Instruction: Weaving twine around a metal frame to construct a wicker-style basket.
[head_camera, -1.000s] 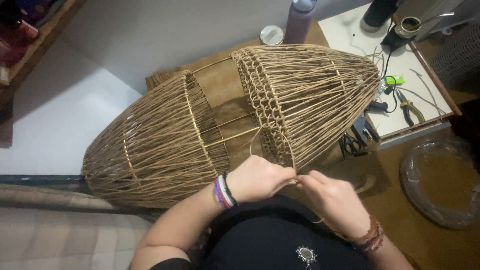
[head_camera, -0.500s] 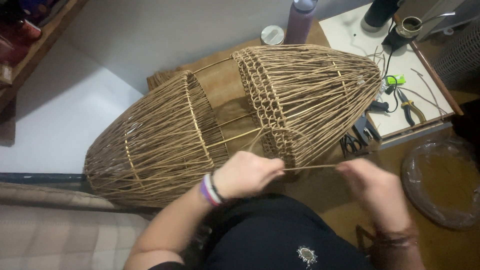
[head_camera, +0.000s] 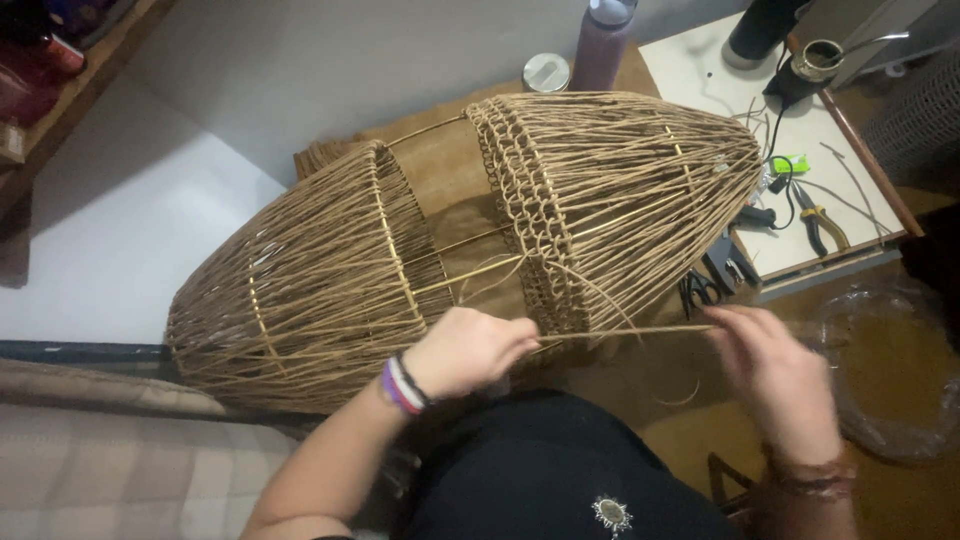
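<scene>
**A:** While the left hand (head_camera: 465, 352) keeps its fingers pinched on the strand (head_camera: 625, 331) at the frame (head_camera: 470, 240), the right hand (head_camera: 775, 375) has swung out to the right, fingers loosely curled round the strand's far end, blurry. A second ago both hands were bunched together.

**B:** So the strand's pulled taut now, looks like a wrap getting tightened. Any packaging?

**A:** Just a purple bottle (head_camera: 603, 42) and a round silver tin (head_camera: 546, 72) behind the frame. Pliers (head_camera: 822, 222) on the white table (head_camera: 700, 70).
</scene>
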